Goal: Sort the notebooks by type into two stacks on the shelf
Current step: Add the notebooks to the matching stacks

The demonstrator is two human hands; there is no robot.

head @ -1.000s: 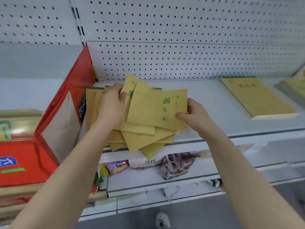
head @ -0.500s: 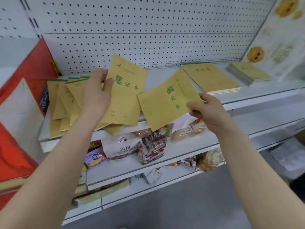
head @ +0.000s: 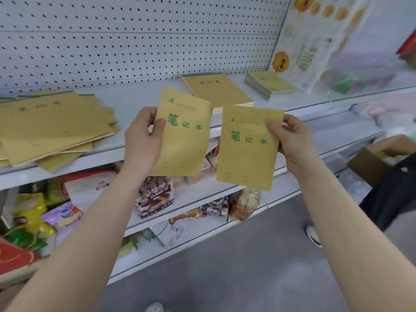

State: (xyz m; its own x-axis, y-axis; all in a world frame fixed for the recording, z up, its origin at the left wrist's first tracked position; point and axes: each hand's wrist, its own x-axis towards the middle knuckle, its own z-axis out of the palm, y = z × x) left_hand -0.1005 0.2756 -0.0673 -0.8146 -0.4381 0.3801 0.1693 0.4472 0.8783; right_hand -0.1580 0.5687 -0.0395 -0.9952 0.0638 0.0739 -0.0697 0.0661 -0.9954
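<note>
My left hand (head: 144, 140) pinches a small tan notebook (head: 184, 140) with green print by its left edge, held upright in front of the shelf (head: 139, 97). A second, matching tan notebook (head: 245, 154) hangs from my right hand (head: 290, 138), which grips its right edge. Both books are in the air, side by side, apart from each other. A messy pile of tan notebooks (head: 51, 124) lies on the shelf at the left. Farther right on the shelf sit a larger tan notebook stack (head: 216, 88) and a thicker stack (head: 270, 84).
A white pegboard (head: 135, 41) backs the shelf. Lower shelves hold snack packets (head: 155, 194) and bags. A printed poster (head: 315, 41) stands at the right end. Another person's dark clothing and a cardboard box (head: 378, 158) are at the right, with a shoe (head: 313, 236) on the grey floor.
Both hands have pulled their notebooks down and away from the pile and turned them upright, side by side. The view has swung right, so the pile now lies at the far left.
</note>
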